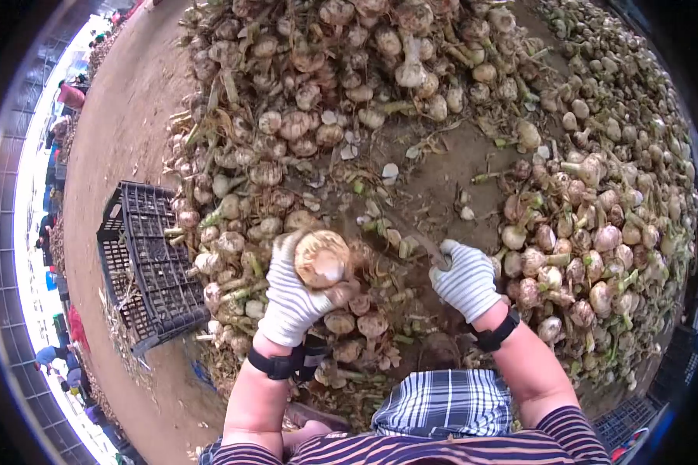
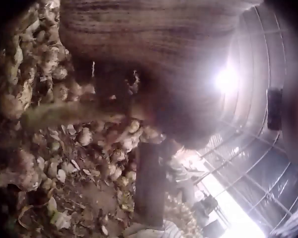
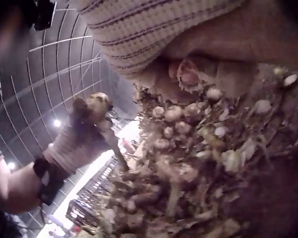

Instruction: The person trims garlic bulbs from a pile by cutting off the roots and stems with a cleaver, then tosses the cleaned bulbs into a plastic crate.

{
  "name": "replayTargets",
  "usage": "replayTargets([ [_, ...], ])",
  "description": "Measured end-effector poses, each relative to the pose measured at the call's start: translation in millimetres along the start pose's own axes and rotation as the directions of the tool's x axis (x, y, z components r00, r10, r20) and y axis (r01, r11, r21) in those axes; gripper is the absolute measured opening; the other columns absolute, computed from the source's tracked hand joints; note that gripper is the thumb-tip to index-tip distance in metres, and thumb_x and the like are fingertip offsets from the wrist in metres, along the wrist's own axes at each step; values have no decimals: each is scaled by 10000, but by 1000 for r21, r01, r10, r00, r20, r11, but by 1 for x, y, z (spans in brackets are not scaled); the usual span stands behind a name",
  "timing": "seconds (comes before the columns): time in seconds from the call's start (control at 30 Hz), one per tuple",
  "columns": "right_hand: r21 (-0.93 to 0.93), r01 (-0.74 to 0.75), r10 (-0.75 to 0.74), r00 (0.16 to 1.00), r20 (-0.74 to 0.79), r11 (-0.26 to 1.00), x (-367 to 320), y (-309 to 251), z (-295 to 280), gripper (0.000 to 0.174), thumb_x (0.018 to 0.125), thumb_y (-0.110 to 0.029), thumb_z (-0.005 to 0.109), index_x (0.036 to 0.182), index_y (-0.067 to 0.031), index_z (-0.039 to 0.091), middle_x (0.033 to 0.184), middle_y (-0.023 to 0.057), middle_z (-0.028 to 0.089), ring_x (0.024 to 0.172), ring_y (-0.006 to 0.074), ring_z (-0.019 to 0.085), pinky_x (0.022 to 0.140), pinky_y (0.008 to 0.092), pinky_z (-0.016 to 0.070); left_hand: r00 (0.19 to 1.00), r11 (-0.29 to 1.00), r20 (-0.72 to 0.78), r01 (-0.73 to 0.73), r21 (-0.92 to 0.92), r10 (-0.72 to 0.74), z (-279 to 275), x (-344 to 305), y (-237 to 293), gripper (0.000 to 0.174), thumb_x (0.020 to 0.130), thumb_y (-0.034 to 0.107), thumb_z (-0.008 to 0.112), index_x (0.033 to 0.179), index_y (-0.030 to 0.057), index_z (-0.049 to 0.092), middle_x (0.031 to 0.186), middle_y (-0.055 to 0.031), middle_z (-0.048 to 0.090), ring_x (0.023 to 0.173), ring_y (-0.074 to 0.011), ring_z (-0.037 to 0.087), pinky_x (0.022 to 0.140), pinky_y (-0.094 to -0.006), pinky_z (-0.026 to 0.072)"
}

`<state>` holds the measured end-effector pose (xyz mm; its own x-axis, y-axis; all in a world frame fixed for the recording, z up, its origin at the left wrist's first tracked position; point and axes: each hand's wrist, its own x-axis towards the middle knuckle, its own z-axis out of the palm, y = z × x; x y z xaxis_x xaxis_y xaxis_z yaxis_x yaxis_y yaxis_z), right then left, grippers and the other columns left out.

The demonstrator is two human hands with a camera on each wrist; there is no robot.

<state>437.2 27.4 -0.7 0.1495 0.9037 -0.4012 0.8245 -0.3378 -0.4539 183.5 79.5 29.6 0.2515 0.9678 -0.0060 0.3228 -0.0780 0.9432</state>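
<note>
In the head view my gloved left hand (image 1: pixel 288 304) grips a garlic bulb (image 1: pixel 319 260), its pale, trimmed root end facing up. The bulb's long stem (image 3: pixel 118 151) hangs below that hand in the right wrist view. My right hand (image 1: pixel 470 285), also in a striped glove, is curled around a knife (image 1: pixel 422 242). Its blade points toward the bulb, blurred and apart from it. Seen from the left wrist, the blade (image 2: pixel 149 186) looks broad and dark. The knife's handle is hidden inside the right hand.
Heaped garlic with stems (image 1: pixel 287 132) lies ahead and to the left. Another garlic pile (image 1: pixel 589 256) lies on the right. Cut scraps litter the bare soil (image 1: pixel 442 178) between them. A black plastic crate (image 1: pixel 151 263) stands at the left beside the dirt path (image 1: pixel 116 155).
</note>
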Motion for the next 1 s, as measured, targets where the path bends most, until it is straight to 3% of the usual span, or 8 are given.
replayTargets([
  [0.13,455,1,-60,991,116,890,-14,-4,7,143,712,-161,618,821,-69,625,706,81,627,669,228,599,616,321,488,999,999,-26,23,35,-22,0,-5,-1,898,534,271,877,1258,43,396,1130,-77,514,993,-189,539,880,-334,465],
  [0.23,822,-223,-117,937,329,524,-30,-8,16,133,706,-76,631,829,-29,612,613,-22,525,570,68,470,537,236,416,948,823,33,292,-487,-316,14,-7,-6,896,541,332,893,1268,82,431,1110,-31,532,957,-171,555,848,-287,480],
  [0.4,763,-173,-101,949,298,623,-29,-5,18,106,711,-79,623,799,-24,596,605,-18,507,569,80,461,539,241,411,853,98,351,416,-904,-386,26,-31,-6,669,697,365,758,1242,85,489,1072,-99,621,933,-275,621,883,-449,504],
  [0.43,739,-141,-116,951,286,658,-28,-2,19,114,708,-84,625,799,-22,596,603,-13,507,566,88,464,538,246,411,795,274,374,540,-796,-478,22,-34,-6,736,678,503,724,1209,32,530,1169,-133,578,1045,-264,564,929,-417,452],
  [0.73,347,52,-174,928,329,936,-25,-13,3,291,682,-219,596,887,-15,620,714,154,634,697,319,623,642,372,495,524,144,718,841,-522,-458,21,-23,26,580,714,257,671,1197,-27,521,1149,-178,593,1004,-298,585,904,-411,455],
  [0.8,273,40,-149,907,394,961,-25,-16,-3,289,689,-220,582,899,-27,632,749,168,645,756,336,632,667,387,502,455,471,608,870,-147,-650,24,-15,26,544,729,197,668,1198,-36,519,1116,-158,609,999,-239,580,888,-367,455],
  [0.83,259,38,-143,906,399,965,-26,-14,0,279,697,-219,576,895,-31,637,761,172,647,764,339,633,672,386,502,618,724,536,689,-17,-575,29,-13,26,474,748,153,670,1162,-37,540,1046,-125,631,940,-170,579,847,-309,456],
  [1.0,81,-72,20,859,512,994,-47,29,42,288,728,-242,558,880,-14,646,773,219,634,785,378,619,714,426,495,795,838,265,517,175,-546,-8,-9,43,400,775,164,693,1097,-28,553,990,-66,625,809,-134,581,746,-276,484],
])
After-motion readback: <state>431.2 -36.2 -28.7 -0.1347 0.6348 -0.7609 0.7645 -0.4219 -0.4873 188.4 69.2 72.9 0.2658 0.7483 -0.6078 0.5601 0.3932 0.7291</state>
